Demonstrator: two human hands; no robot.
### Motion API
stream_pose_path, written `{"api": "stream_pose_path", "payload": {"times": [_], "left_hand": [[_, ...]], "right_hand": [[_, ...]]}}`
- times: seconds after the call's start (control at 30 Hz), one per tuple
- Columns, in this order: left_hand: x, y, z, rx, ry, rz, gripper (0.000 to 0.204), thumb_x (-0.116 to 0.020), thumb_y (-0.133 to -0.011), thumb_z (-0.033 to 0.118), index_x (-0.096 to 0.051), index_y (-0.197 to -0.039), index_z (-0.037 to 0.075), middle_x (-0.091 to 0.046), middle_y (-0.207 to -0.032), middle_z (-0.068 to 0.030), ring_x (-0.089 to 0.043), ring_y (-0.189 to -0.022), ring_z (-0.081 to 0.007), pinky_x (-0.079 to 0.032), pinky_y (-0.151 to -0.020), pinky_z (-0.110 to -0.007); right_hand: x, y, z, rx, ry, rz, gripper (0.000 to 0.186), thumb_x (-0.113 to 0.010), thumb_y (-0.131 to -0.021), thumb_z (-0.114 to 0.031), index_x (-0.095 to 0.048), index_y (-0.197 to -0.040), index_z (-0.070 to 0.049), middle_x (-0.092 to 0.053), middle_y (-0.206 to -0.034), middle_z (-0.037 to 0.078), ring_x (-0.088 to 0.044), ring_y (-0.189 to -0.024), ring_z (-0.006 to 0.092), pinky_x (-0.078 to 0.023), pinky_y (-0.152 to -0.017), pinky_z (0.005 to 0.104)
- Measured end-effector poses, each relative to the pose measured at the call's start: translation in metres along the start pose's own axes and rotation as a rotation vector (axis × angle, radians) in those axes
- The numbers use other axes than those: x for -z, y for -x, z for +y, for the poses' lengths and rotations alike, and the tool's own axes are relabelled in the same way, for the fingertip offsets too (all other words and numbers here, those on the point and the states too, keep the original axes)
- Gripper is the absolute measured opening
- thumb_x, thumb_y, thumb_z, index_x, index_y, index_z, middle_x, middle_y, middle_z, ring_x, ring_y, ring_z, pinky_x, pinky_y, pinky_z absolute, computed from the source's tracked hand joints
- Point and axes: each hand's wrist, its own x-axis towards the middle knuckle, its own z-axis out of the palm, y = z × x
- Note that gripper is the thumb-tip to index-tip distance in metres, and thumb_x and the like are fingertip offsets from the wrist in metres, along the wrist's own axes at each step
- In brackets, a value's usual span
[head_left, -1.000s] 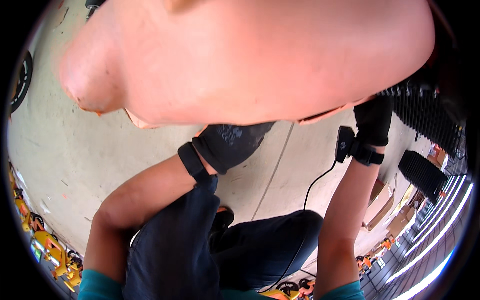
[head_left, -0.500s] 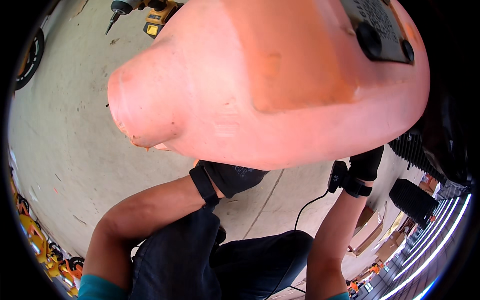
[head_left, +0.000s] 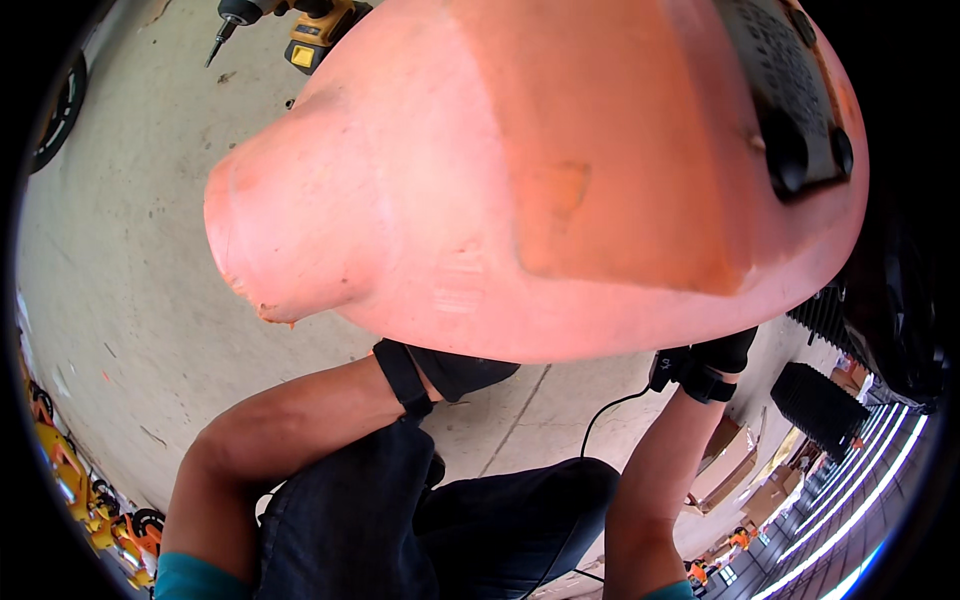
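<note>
A large pink-orange moulded plastic body [head_left: 430, 200] fills the upper middle of the view, with a round spout on its left and a dark plate with black knobs [head_left: 788, 150] at upper right. My left hand [head_left: 462, 375], in a black glove with a wrist strap, is under its lower edge, fingers hidden. My right hand [head_left: 725, 348], also black-gloved, is at the lower right edge of the body, fingers hidden behind it. A small black device [head_left: 668, 368] with a cable is strapped at my right wrist.
A yellow-black cordless drill [head_left: 312, 35] lies at the top, beside a wheel [head_left: 66, 105] at far left on the concrete floor [head_left: 120, 250]. Black ribbed parts [head_left: 815, 410] and cardboard boxes [head_left: 770, 490] are at right. Several yellow machines [head_left: 75, 480] line the lower left.
The pink body and both my hands sit lower in the view than a second ago. The drill and dark plate now show at the top; most change came in the first half second.
</note>
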Motion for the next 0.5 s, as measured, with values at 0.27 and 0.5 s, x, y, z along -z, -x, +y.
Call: {"api": "stream_pose_path", "payload": {"times": [0.27,0.5], "left_hand": [[-0.001,0.004,-0.019,-0.118,0.036,0.015,0.039,-0.036,-0.102,0.027,-0.041,-0.135,0.006,-0.049,-0.132,-0.0071,-0.047,-0.121,-0.0167,-0.039,-0.103,-0.031],[-0.001,0.006,-0.018,-0.061,0.173,0.013,0.045,-0.031,-0.102,0.026,-0.032,-0.139,0.000,-0.039,-0.144,-0.0146,-0.040,-0.131,-0.0242,-0.033,-0.111,-0.037]], "right_hand": [[-0.010,0.002,-0.008,0.082,0.116,-0.002,0.045,-0.051,-0.093,-0.028,-0.040,-0.129,-0.005,-0.053,-0.120,0.011,-0.051,-0.108,0.0223,-0.043,-0.091,0.0348],[-0.014,-0.001,-0.015,0.147,0.206,0.003,0.041,-0.054,-0.091,-0.026,-0.044,-0.125,-0.004,-0.056,-0.116,0.011,-0.054,-0.105,0.0224,-0.044,-0.088,0.0346]]}}
